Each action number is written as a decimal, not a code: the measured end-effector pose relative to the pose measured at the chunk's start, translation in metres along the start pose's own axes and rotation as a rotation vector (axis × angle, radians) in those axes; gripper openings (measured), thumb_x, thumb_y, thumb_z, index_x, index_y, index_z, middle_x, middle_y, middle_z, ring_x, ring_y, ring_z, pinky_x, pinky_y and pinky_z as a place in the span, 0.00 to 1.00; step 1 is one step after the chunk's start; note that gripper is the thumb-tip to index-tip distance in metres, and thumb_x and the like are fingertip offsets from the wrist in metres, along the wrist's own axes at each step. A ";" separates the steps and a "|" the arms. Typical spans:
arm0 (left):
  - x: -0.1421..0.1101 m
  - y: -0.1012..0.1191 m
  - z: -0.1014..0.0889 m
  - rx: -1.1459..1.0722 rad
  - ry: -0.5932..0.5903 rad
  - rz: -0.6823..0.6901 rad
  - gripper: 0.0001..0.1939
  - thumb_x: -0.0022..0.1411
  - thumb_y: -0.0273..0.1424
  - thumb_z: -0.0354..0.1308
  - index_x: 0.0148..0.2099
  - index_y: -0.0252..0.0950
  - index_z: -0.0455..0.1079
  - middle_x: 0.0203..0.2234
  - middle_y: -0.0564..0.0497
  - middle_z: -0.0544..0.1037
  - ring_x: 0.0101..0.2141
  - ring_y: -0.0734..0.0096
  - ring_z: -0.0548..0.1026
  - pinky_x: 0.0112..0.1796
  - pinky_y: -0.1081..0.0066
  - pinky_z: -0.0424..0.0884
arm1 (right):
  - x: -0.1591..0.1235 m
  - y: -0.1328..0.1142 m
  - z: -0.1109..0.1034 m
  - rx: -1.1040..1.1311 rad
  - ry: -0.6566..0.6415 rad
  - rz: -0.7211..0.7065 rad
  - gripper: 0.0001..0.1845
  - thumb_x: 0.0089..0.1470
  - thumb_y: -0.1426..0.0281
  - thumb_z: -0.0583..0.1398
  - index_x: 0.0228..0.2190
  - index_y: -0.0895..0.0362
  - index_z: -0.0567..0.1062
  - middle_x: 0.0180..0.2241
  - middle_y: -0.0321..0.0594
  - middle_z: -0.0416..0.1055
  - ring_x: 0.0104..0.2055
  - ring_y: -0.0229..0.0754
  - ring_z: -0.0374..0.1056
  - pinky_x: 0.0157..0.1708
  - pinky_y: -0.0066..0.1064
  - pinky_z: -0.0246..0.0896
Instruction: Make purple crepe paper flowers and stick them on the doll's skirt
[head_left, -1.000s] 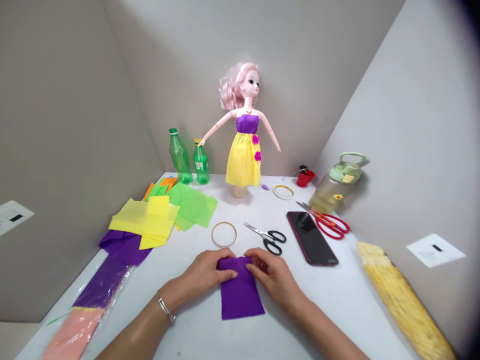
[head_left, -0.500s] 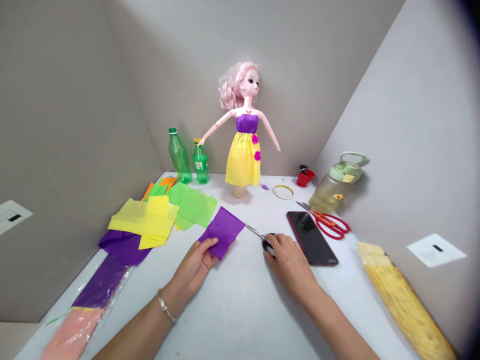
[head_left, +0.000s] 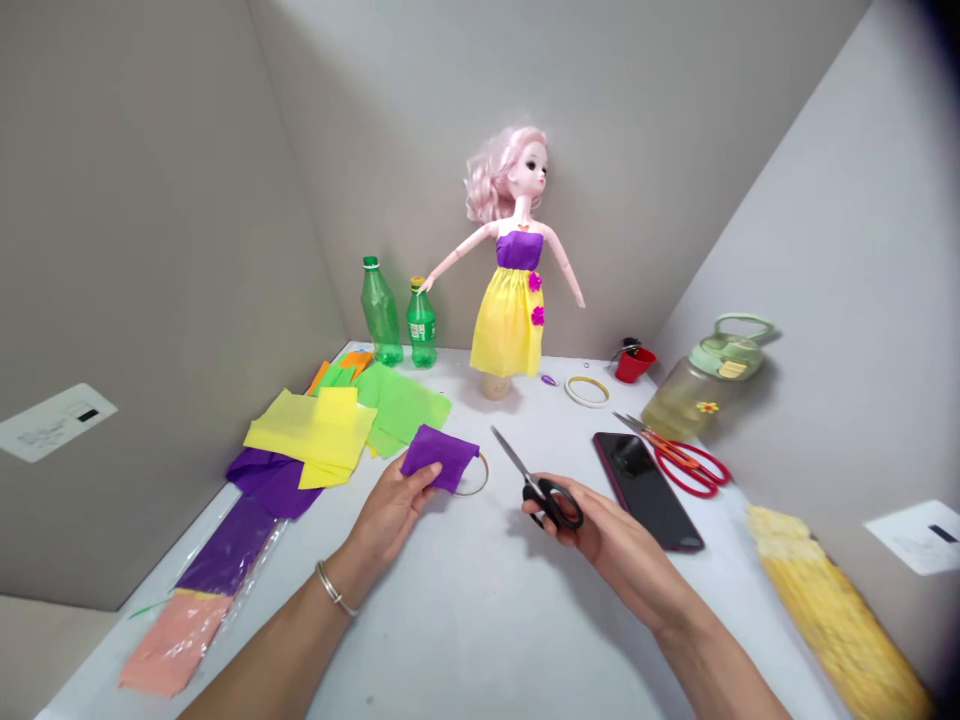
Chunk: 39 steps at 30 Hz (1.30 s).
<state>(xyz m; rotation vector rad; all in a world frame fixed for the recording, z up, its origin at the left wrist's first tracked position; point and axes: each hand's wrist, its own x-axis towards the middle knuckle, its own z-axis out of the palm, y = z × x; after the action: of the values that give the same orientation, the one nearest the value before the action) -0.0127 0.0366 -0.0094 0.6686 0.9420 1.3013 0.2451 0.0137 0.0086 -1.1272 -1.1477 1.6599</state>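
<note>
- Hands well apart above the white desk (head_left: pixel 480 630), not touching each other.
- Left hand (head_left: pixel 388 518): thumb and fingers pinching a small piece of purple crepe paper (head_left: pixel 439 457), which is bent and doubled over at the grip.
- Right hand (head_left: pixel 600 532): fingers curled through the loops of black-handled scissors (head_left: pixel 561 506), blades seemingly closed and angled up and away, near the purple piece but not touching it.
- Just changed: scissors up off the desk and into the right hand, with the purple piece now gathered smaller in the left.
- Just behind the purple piece: a thin gold-coloured ring (head_left: pixel 481 474), partly hidden, lying on the desk.
- Left of the hands: overlapping yellow crepe paper (head_left: pixel 315 430), green crepe paper (head_left: pixel 401 405), a heap of purple crepe paper (head_left: pixel 271 482), and a plastic sleeve (head_left: pixel 225 560) holding purple and pink sheets.
- Farther back: a pink-haired doll (head_left: pixel 514 250) in a purple and yellow paper dress, standing between two green plastic bottles (head_left: pixel 381 312) and a small white ring (head_left: pixel 586 391).
- To the right: a black smartphone (head_left: pixel 645 490), red-handled scissors (head_left: pixel 686 462), a red cup (head_left: pixel 635 365), and a large plastic water jug (head_left: pixel 701 390).
</note>
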 end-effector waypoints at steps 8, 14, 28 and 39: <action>0.000 0.015 0.003 0.051 -0.065 0.056 0.15 0.50 0.29 0.70 0.42 0.33 0.76 0.36 0.49 0.81 0.39 0.69 0.76 0.45 0.71 0.71 | -0.002 0.005 0.008 -0.150 -0.262 0.012 0.31 0.52 0.59 0.66 0.56 0.52 0.68 0.37 0.37 0.66 0.37 0.39 0.60 0.37 0.29 0.56; -0.001 0.019 -0.002 0.109 -0.142 0.047 0.16 0.52 0.29 0.69 0.45 0.34 0.76 0.39 0.47 0.82 0.41 0.66 0.76 0.47 0.69 0.69 | -0.003 0.009 0.007 -0.377 -0.389 0.058 0.28 0.51 0.61 0.65 0.53 0.54 0.71 0.32 0.35 0.63 0.35 0.39 0.57 0.35 0.29 0.53; -0.007 0.010 0.002 0.197 -0.309 -0.030 0.23 0.52 0.31 0.68 0.52 0.36 0.74 0.44 0.45 0.80 0.42 0.61 0.76 0.45 0.68 0.67 | -0.004 0.007 0.020 -0.377 -0.326 0.034 0.29 0.51 0.54 0.64 0.50 0.58 0.74 0.27 0.34 0.61 0.29 0.38 0.54 0.33 0.30 0.54; -0.008 0.007 0.003 0.228 -0.318 -0.020 0.24 0.54 0.30 0.66 0.54 0.35 0.72 0.45 0.44 0.79 0.44 0.59 0.74 0.46 0.66 0.66 | -0.004 0.011 0.022 -0.369 -0.298 0.033 0.27 0.51 0.55 0.64 0.48 0.58 0.76 0.29 0.34 0.60 0.28 0.36 0.51 0.29 0.28 0.50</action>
<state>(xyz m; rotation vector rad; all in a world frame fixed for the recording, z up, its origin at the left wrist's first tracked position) -0.0139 0.0298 -0.0006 1.0079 0.8374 1.0391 0.2241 0.0018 0.0028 -1.1482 -1.6863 1.7259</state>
